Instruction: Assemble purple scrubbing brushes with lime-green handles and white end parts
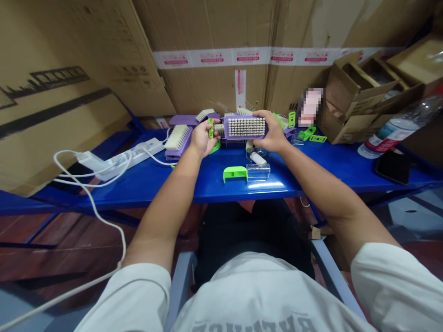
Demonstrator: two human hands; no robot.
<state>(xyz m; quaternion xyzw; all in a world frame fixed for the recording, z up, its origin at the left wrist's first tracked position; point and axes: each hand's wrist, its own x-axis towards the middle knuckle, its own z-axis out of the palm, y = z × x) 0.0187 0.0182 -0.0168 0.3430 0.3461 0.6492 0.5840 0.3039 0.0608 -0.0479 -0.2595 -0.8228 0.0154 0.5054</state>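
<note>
My right hand (274,133) grips the right end of a purple block (246,127) with rows of pale pegs facing me. My left hand (202,138) is closed on a small bright green slotted piece (211,128). A pale ridged cylinder (218,128) lies between that piece and the block's left end; whether it joins both I cannot tell. Left of my left hand, a purple brush with cream bristles (177,138) rests on other purple parts. Below the block are a green bracket (235,173), a clear plastic box (258,171) and a white cylinder (258,159).
A white power strip (129,157) with cords stands on the blue table (207,189) at left. To the right are green pieces (307,133), opened cardboard boxes (356,99), a water bottle (391,131) and a black phone (392,167). Large cardboard sheets (214,87) stand behind.
</note>
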